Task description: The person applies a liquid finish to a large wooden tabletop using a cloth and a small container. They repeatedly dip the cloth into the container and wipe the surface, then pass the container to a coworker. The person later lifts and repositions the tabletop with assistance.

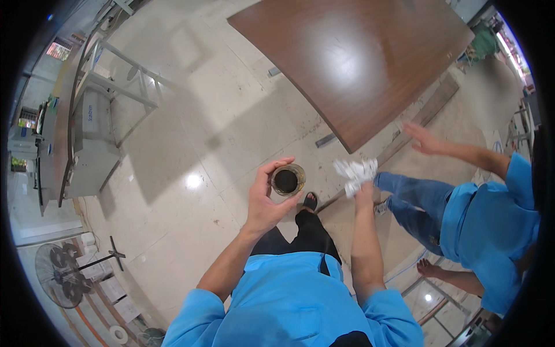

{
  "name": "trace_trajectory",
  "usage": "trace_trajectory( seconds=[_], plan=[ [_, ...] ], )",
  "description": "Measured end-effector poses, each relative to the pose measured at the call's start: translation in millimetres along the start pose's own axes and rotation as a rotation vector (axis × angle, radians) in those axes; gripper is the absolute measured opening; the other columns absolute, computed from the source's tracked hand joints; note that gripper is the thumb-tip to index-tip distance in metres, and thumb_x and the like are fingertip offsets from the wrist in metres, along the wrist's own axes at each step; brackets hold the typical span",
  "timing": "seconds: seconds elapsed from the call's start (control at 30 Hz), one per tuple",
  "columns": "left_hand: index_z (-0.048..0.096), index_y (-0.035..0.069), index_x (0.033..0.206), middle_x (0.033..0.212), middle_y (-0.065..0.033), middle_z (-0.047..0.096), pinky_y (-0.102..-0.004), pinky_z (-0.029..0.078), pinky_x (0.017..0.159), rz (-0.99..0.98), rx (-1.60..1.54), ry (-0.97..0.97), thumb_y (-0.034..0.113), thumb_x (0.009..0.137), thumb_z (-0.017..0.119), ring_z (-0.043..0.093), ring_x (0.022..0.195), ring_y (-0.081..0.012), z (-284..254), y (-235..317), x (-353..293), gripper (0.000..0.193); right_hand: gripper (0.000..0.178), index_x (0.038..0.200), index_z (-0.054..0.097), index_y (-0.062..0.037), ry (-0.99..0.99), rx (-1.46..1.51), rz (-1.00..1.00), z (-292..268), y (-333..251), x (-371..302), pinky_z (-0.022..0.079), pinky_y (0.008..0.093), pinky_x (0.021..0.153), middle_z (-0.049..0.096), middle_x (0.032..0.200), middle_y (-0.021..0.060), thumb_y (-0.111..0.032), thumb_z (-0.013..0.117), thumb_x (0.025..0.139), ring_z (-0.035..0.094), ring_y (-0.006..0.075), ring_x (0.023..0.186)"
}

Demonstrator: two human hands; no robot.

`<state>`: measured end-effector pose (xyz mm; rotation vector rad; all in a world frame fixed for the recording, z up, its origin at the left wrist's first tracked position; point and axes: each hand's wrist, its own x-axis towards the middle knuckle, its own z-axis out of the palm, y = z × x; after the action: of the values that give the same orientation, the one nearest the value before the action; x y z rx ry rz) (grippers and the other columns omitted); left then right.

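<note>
My left hand point(267, 199) is wrapped round a small round jar point(302, 179) with dark contents, held upright in front of my body. A crumpled white cloth point(356, 170) is in my right hand point(364, 188), whose fingers are mostly hidden behind it. Just beyond the cloth lies the near corner of a brown wooden tabletop point(370, 63) with a glossy surface. My two hands are apart, and neither touches the tabletop.
A co-worker in a blue shirt point(491, 231) stands at the right, one arm stretched toward the tabletop. A wooden plank point(430, 107) lies beside the tabletop. At left are a metal frame point(124, 87) and a pale cabinet point(95, 150); a black fan point(60, 274) is lower left.
</note>
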<state>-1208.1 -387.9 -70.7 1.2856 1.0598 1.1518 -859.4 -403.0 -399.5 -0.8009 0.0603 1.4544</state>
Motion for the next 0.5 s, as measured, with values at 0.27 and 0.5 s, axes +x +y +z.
trace_trajectory(
  seconds=[0.27,0.5],
  plan=[
    [0.056,0.003,0.137,0.133,-0.0108,0.065,-0.0320,0.049,0.107,-0.015,0.105,0.055,0.001,0.081,0.082,0.065,0.120,-0.0176,-83.6,0.8,23.1,0.062,0.021,0.094,0.070,0.0041,0.828,-2.068,-0.194,-91.9,-31.2,-194.1,0.054,0.0521,0.078,0.073,0.096,0.0243,-0.015,0.063,0.095,0.071,0.0421,0.088],
    [0.049,0.001,0.138,0.145,-0.0150,0.057,-0.0344,0.049,0.110,0.079,0.070,-0.024,-0.004,0.082,0.080,0.060,0.128,-0.0201,-139.0,1.2,14.3,0.065,0.018,0.096,0.065,0.0022,1.285,-1.709,-0.856,-92.0,1.9,-327.7,0.052,0.0520,0.077,0.069,0.090,0.0262,-0.015,0.061,0.094,0.068,0.0441,0.086]
  ],
)
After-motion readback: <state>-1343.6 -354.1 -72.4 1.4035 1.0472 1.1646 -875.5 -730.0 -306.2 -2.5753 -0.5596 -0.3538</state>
